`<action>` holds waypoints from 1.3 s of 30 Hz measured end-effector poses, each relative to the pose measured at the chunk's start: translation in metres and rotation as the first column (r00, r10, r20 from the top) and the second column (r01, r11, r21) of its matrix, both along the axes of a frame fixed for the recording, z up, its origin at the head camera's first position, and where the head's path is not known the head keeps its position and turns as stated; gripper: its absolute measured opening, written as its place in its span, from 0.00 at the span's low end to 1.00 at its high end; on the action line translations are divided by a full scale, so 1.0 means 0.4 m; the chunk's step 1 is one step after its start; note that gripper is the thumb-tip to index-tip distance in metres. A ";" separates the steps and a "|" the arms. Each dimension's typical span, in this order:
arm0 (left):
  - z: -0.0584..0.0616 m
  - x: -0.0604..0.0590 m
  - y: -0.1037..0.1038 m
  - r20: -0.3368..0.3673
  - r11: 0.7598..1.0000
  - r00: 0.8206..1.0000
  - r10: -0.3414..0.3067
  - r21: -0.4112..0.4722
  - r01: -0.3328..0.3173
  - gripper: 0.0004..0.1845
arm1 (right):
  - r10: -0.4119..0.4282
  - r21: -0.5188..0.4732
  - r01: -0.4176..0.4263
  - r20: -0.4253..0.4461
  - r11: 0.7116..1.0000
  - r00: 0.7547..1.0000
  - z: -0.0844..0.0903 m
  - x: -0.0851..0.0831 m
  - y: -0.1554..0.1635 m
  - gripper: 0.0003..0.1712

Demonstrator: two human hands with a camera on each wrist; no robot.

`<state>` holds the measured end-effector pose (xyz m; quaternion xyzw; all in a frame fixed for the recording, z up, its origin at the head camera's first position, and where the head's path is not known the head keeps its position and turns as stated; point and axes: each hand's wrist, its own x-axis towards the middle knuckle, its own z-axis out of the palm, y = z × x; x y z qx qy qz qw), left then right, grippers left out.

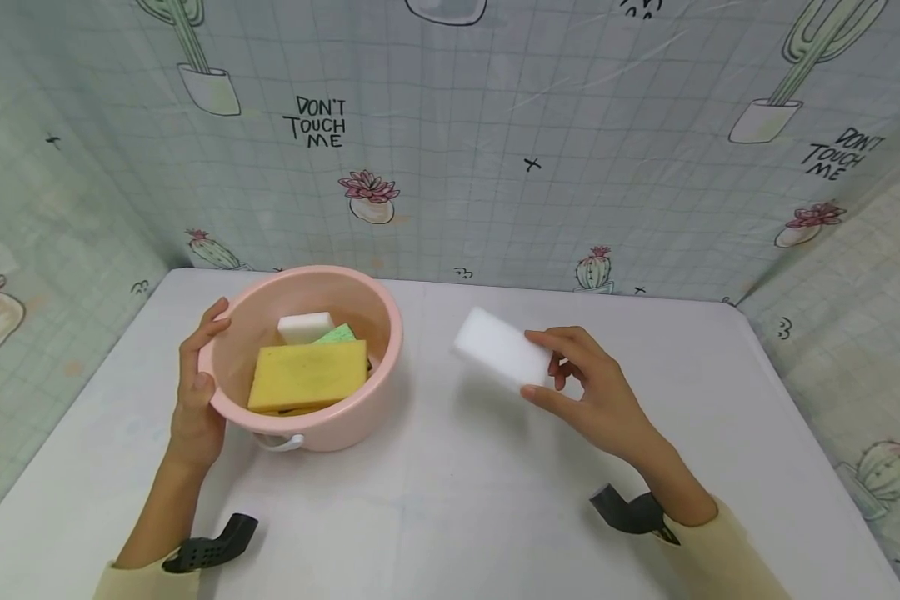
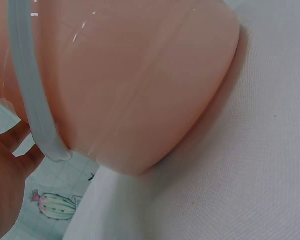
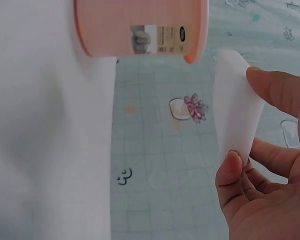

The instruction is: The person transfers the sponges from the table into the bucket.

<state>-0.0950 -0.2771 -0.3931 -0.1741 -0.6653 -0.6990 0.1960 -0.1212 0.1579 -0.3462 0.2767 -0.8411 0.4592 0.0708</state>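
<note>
Nearest the camera, two pale yellow sleeves (image 1: 727, 550) come in from the bottom edge of the head view, each wrist carrying a dark strap mount (image 1: 213, 546). Both arms lie over a white bench (image 1: 435, 500). At about 3 o'clock from the middle of the bench, the right hand (image 1: 596, 396) holds a white sponge block (image 1: 501, 346) lifted off the surface; the thumb and fingers (image 3: 235, 170) are curled and pinch the block's end from opposite faces, as the right wrist view shows plainly. At about 9 o'clock, the left hand (image 1: 195, 383) grips the near-left rim of a pink basin (image 1: 375, 392), thumb over the edge and fingers curled round the outside wall. The basin stands on the bench, with a white handle (image 1: 279, 442) hanging at its near side. Inside it lie a large yellow sponge (image 1: 309, 375), a green sponge (image 1: 336, 334) partly under it, and a small white sponge (image 1: 305, 326) farther back. Beyond, a cactus-print backdrop (image 1: 495, 167) walls the bench.
</note>
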 end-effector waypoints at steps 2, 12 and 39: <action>-0.001 0.001 -0.001 0.000 1.000 1.000 -0.001 0.006 0.001 0.29 | 0.019 -0.014 -0.019 -0.004 1.000 1.000 0.010 -0.003 -0.013 0.33; -0.005 0.006 -0.008 0.005 1.000 1.000 -0.003 0.025 0.003 0.29 | 0.088 -0.033 -0.088 -0.008 0.996 0.996 0.038 -0.015 -0.074 0.31; -0.004 -0.002 -0.003 -0.015 1.000 1.000 -0.013 0.016 0.014 0.29 | 0.319 -0.017 -0.320 -0.044 0.947 0.947 0.124 -0.035 -0.315 0.32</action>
